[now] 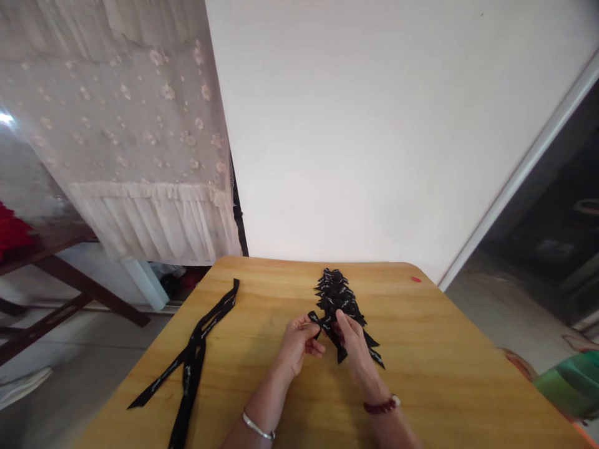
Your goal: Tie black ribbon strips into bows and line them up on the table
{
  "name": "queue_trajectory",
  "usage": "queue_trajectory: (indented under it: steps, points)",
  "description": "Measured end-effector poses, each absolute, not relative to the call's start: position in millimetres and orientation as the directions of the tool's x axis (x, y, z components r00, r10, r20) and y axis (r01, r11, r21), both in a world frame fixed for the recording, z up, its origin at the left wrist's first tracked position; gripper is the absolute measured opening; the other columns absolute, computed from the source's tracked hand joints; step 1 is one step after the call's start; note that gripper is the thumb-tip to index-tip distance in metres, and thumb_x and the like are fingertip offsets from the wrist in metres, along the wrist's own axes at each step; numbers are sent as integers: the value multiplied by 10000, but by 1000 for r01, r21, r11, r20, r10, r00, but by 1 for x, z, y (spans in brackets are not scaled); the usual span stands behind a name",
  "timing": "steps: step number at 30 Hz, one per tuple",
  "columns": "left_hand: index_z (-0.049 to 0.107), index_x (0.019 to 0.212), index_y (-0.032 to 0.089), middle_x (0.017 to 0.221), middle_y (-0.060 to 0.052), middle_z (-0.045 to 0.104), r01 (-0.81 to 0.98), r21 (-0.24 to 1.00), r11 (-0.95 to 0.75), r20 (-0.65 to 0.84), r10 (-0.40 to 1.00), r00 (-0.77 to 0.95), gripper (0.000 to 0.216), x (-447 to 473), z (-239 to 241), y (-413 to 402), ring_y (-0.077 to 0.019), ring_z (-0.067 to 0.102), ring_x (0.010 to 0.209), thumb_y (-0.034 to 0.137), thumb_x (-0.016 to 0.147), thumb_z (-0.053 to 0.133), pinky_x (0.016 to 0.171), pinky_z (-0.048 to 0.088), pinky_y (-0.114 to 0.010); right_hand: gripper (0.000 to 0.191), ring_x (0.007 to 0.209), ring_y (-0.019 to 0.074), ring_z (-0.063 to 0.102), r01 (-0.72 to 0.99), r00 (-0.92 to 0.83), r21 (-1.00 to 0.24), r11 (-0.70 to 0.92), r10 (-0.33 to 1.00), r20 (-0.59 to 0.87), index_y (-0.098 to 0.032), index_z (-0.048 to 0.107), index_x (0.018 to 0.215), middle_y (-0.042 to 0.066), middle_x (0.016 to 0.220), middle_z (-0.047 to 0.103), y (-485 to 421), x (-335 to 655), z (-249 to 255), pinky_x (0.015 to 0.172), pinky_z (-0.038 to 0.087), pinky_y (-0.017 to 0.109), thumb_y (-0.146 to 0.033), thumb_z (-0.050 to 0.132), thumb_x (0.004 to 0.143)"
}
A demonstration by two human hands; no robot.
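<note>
Between my hands is a black ribbon bow (326, 323) with pale lettering. My left hand (301, 340) pinches its left loop between thumb and fingers. On the other side, my right hand (350, 337) grips the bow near its right loop, and the fingertips there are partly hidden. Just beyond my hands, a row of finished black bows (334, 287) lies overlapped on the table, its ribbon tails spreading to the right. Loose black ribbon strips (191, 355) with the same lettering lie to the left, crossing one another.
The wooden table (262, 399) stands against a white wall (374, 125). A small red object (416, 279) lies near its far right corner. A lace curtain (154, 143) hangs at the left, beside a dark wooden stand (84, 293). Something green (571, 380) is beyond the right edge.
</note>
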State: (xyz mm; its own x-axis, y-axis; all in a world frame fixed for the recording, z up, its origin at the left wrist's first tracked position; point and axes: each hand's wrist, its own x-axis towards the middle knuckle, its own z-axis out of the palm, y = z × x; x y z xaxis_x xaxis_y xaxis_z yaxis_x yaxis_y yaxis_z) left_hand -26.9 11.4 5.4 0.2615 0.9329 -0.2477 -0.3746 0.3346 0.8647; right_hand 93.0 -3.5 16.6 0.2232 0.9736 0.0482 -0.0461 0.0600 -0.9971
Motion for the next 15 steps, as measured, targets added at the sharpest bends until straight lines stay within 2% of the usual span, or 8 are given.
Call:
queue_trajectory:
  steps: [2, 5, 8, 12, 15]
  points:
    - [500, 678, 147, 573, 12, 601, -360, 883, 301, -224, 944, 240, 229, -27, 5, 12, -85, 510, 320, 294, 575, 642, 303, 356, -168, 365, 533, 134, 477, -91, 132, -996, 21, 991, 9, -174, 484, 588, -1, 540, 514, -5, 92, 18, 509, 369, 232, -506, 445, 735]
    - [520, 689, 145, 540, 23, 588, -346, 905, 249, -177, 958, 227, 237, -27, 3, 13, -64, 456, 276, 319, 579, 635, 276, 311, -163, 294, 564, 143, 512, -49, 54, -999, 19, 998, 16, -166, 532, 592, 4, 556, 558, -5, 91, 20, 508, 379, 224, -451, 571, 657]
    - [551, 701, 133, 535, 29, 574, -309, 925, 220, -150, 960, 235, 220, -27, 3, 12, -37, 384, 238, 300, 580, 629, 248, 255, -159, 230, 577, 143, 511, 7, 70, -996, 85, 994, 85, -163, 571, 595, 1, 577, 574, -4, 90, 22, 532, 395, 232, -385, 631, 596]
    - [588, 694, 117, 539, 28, 572, -245, 948, 203, -142, 959, 244, 197, -27, 7, 11, -1, 269, 221, 267, 574, 633, 234, 152, -165, 205, 552, 137, 482, 47, 117, -992, 117, 986, 122, -154, 560, 551, -5, 533, 546, -3, 90, 22, 535, 387, 242, -345, 617, 601]
    - [600, 652, 122, 475, 45, 537, -213, 956, 203, -168, 971, 172, 185, -28, 10, 12, -5, 279, 254, 271, 558, 656, 273, 164, -164, 197, 562, 138, 478, 43, 135, -993, 114, 984, 119, -144, 570, 589, 0, 551, 548, -3, 91, 21, 545, 381, 245, -337, 603, 614]
